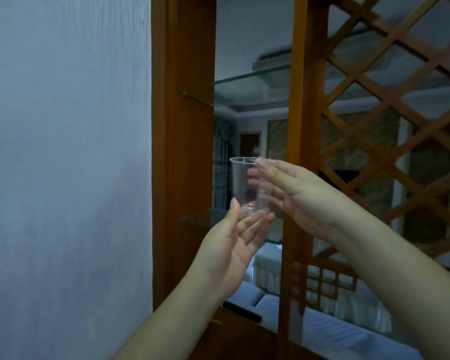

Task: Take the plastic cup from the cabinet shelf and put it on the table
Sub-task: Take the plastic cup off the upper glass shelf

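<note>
A clear plastic cup (240, 183) stands upright in the air in front of the wooden cabinet, just above a glass shelf (200, 219). My left hand (234, 245) cups its base from below, thumb on the left side and fingers under the bottom. My right hand (299, 196) wraps the cup's right side, its fingers showing through the clear wall and one fingertip at the rim. The table is out of view.
The cabinet has an orange-brown wooden frame (185, 126), a higher glass shelf (244, 81) and a mirrored back. A wooden lattice panel (390, 105) fills the right. A pale blue wall (68, 152) stands close on the left.
</note>
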Tool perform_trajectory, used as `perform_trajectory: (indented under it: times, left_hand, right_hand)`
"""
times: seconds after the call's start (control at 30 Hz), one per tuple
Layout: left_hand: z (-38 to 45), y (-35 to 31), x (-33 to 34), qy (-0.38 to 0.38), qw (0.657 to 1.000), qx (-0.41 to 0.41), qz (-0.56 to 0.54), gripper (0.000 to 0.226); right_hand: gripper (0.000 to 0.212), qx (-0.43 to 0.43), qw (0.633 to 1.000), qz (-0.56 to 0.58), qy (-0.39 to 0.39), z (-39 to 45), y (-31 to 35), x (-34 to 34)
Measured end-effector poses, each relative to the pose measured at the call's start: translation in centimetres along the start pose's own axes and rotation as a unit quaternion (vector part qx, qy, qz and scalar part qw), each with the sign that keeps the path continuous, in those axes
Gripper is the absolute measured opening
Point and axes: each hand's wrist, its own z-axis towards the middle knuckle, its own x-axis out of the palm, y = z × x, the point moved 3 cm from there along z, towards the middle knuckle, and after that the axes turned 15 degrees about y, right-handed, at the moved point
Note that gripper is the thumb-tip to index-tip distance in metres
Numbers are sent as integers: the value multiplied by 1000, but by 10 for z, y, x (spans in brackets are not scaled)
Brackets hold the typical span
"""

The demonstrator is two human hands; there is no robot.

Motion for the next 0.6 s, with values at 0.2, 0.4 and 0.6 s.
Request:
perform_trajectory:
  times: [0.2, 0.4, 0.6]
  left_hand:
    - [-59, 10, -9, -45, 999, -21, -10, 38]
    - [-119, 21, -30, -55, 993, -105, -21, 35]
    - [-189, 28, -55, -59, 974, -207, -75, 37]
  right_hand:
    - [59, 16, 999, 28, -13, -30, -18, 49]
    - [70, 61, 996, -12, -65, -70, -37, 101]
    - [82, 100, 989, 11, -112, -111, -59, 175]
